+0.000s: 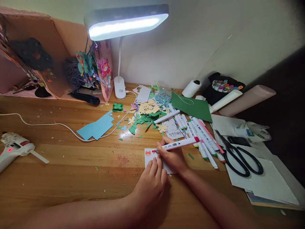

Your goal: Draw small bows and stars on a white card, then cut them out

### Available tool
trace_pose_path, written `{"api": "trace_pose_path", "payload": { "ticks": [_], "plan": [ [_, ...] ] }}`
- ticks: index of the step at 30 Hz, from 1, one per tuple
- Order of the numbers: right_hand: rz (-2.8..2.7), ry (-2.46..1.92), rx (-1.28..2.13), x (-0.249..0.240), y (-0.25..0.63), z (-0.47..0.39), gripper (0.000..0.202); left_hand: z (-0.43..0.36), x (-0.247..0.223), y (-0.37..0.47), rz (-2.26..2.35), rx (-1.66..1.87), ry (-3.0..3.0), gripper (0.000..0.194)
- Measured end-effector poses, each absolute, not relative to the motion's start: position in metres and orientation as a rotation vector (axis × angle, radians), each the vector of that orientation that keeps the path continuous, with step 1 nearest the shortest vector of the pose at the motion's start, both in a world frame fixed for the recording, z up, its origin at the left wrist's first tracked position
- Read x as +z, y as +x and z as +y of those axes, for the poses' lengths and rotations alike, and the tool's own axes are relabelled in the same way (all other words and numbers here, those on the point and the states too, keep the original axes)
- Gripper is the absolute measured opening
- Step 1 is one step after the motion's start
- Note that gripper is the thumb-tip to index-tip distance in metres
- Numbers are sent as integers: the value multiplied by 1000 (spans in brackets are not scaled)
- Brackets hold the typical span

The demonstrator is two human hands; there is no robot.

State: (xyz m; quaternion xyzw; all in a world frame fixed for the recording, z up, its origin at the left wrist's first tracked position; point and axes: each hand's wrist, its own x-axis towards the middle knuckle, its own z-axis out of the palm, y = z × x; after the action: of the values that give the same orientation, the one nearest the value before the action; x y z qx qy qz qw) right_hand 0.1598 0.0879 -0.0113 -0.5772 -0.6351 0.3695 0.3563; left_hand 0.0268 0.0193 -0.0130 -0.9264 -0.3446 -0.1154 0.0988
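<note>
A small white paper card (149,161) lies on the table with an orange animal head and a small red bow drawn on it. My right hand (172,157) grips a white marker (178,144) with a red end. The marker's tip meets the card at the bow. Against the card's lower part lies my left hand (153,175), its fingers stretched forward on the paper and nothing grasped in them. My two hands cover part of the card.
Several markers (197,133) and paper scraps (145,119) lie beyond my hands. Black-handled scissors (240,156) rest on papers at right. Blue paper (95,127), a lamp (119,87) with its cable, and a glue gun (15,148) are at left.
</note>
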Motion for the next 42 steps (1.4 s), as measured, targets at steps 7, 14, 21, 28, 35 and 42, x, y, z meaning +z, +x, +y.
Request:
{"api": "trace_pose_path", "payload": {
  "ticks": [7, 14, 21, 28, 35, 42],
  "plan": [
    [-1647, -1480, 911, -12, 159, 88, 30, 20, -15, 27, -1036, -379, -2719, 31],
    [-1647, -1473, 913, -12, 159, 88, 29, 19, -16, 27, -1048, -391, -2712, 32],
    [-1641, -1459, 923, -10, 158, 88, 29, 20, -15, 27, -1044, -350, -2732, 32],
    [-1627, -1463, 921, -13, 158, 89, 29, 18, -12, 26, -1031, -315, -2744, 34],
    [-1347, -1388, 741, 17, 176, 93, 26, 19, -5, 24, -930, -202, -2839, 26],
    [-1495, -1368, 1007, 11, 175, 81, 15, 18, -12, 27, -997, -230, -2653, 25]
  ]
}}
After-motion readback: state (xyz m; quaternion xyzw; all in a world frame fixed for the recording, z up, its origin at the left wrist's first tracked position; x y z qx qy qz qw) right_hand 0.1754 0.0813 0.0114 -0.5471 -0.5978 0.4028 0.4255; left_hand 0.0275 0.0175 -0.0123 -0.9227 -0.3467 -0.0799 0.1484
